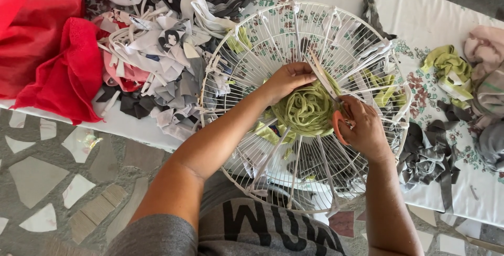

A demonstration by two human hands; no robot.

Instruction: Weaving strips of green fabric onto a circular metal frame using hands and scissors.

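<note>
My left hand (287, 79) pinches the top edge of the green woven coil (307, 110) at the hub of the white wire fan guard (262, 38). My right hand (363, 129), at four o'clock of the coil, is closed through the orange handles of the scissors (326, 87), blades pointing to eleven. Fabric scraps (157, 61) lie at ten o'clock, red cloth (63, 61) beyond them

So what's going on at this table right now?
A person works at a round white wire frame with a coil of green fabric strip at its centre. The left hand rests on the coil; the right hand holds orange-handled scissors against it. Piles of fabric scraps lie around.
</note>
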